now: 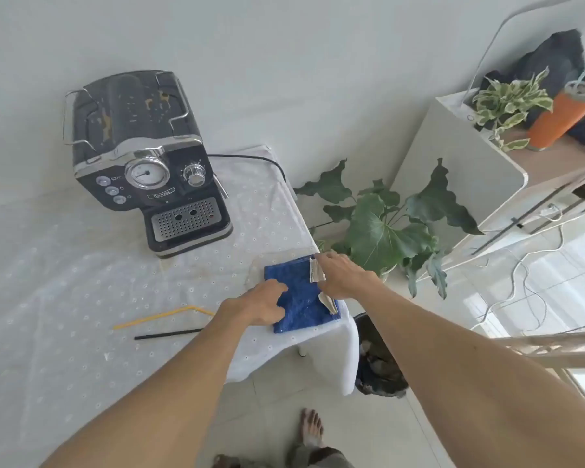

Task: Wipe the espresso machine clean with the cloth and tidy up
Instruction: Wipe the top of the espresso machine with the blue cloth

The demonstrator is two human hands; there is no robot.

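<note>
Your left hand (262, 304) rests on the blue cloth (299, 298), fingers curled loosely against its near-left part. Your right hand (343, 276) lies over the cloth's right edge, fingers fairly straight, touching a silvery wrapper (315, 270); whether it grips I cannot tell. Both sit at the table (81, 282) corner, with the machine (142, 157) well behind and two straws (163, 320) to the left.

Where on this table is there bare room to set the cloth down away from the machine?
The widest bare patch of the table lies left of the yellow straw and black straw, in front of the espresso machine. A narrower strip runs between the machine and the blue cloth. The right corner is crowded: both hands, left hand and right hand, on the cloth.
</note>
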